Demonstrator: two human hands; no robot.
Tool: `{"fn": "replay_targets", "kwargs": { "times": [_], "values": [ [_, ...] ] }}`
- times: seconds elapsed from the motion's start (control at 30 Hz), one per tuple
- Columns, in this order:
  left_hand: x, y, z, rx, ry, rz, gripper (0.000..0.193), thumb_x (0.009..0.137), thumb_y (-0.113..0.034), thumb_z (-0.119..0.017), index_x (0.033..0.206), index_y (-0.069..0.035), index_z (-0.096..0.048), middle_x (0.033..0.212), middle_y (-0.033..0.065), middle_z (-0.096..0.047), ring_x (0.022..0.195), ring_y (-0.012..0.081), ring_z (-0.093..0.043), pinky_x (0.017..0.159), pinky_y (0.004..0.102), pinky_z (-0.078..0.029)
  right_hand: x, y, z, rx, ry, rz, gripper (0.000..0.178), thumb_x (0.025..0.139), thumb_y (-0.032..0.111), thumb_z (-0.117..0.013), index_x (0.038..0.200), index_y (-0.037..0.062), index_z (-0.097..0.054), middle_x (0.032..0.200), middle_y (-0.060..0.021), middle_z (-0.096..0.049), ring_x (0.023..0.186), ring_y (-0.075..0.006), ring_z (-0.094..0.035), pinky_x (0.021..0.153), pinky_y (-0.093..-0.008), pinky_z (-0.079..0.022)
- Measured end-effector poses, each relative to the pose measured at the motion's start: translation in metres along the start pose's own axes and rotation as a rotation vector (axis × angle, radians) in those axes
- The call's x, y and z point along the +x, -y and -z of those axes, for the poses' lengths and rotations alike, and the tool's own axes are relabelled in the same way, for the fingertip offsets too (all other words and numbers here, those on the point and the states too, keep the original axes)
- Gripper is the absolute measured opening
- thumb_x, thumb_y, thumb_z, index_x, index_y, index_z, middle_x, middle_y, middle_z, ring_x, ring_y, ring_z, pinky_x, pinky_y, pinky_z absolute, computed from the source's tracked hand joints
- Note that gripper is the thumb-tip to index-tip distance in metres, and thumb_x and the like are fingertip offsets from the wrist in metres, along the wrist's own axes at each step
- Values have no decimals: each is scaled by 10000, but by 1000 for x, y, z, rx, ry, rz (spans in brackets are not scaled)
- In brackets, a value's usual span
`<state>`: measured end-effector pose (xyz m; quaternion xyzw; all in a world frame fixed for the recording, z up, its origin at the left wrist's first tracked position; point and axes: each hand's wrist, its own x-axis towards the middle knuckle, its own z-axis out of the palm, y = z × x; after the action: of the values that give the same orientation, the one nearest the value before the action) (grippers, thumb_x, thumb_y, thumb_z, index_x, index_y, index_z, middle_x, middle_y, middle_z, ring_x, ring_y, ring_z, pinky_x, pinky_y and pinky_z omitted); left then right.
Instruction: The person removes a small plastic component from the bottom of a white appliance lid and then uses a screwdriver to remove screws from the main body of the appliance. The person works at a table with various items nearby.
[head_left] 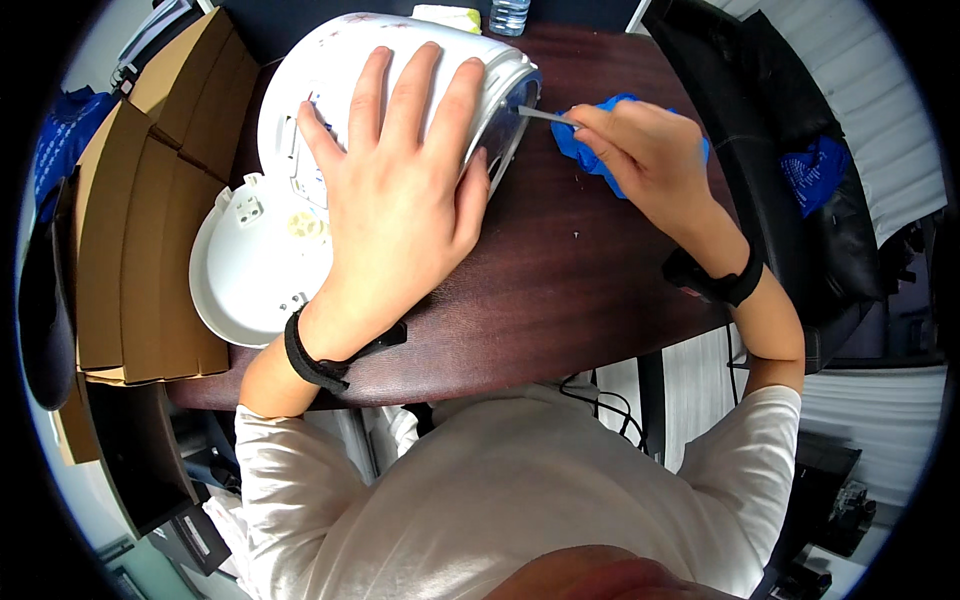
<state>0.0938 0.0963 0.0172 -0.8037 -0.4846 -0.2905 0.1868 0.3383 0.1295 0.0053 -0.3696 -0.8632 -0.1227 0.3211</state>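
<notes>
**An office corner used as a repair spot**

This looks like an office or workroom rather than a kitchen. A dark wooden table [560, 290] with a rounded edge fills the middle. A black padded office chair [790, 120] stands at its right side, and flat brown cardboard boxes [140, 230] are stacked along its left. Black cables [600, 400] hang under the table's near edge. A white kitchen appliance [330, 60] lies on its side on the table with its round base plate [250, 280] off beside it.
</notes>
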Motion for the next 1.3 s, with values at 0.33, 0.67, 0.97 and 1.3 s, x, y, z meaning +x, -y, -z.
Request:
{"fn": "replay_targets", "kwargs": {
  "times": [0.33,0.67,0.97,1.3],
  "values": [
    [0,0,1,-7,-8,2,563,807,-191,-615,1359,-168,-505,1401,117,-477,1352,341,-375,1049,641,-200,4,9,6,-92,-44,51,170,859,250,-678,1021,199,-673,633,-12,-453,549,-163,-525,478,-304,-392],
    [1,7,-2,-74,-69,-77,537,773,-204,-631,1291,-104,-525,1352,124,-492,1317,365,-385,938,725,-224,4,11,11,-116,-5,57,176,870,259,-668,1032,191,-661,637,-11,-452,555,-161,-533,482,-299,-398],
    [2,5,3,-70,-15,-46,563,763,-181,-599,1318,-121,-530,1383,90,-525,1351,317,-399,1050,601,-195,15,11,26,-260,83,100,163,871,280,-658,1024,226,-669,650,-16,-499,583,-176,-578,504,-301,-425],
    [1,5,4,-60,-22,-53,576,747,-166,-591,1317,-117,-525,1366,87,-538,1343,313,-410,1046,574,-210,20,10,30,-165,103,107,167,864,250,-667,1021,192,-676,644,-35,-513,586,-215,-594,518,-310,-441]
  ]
}}
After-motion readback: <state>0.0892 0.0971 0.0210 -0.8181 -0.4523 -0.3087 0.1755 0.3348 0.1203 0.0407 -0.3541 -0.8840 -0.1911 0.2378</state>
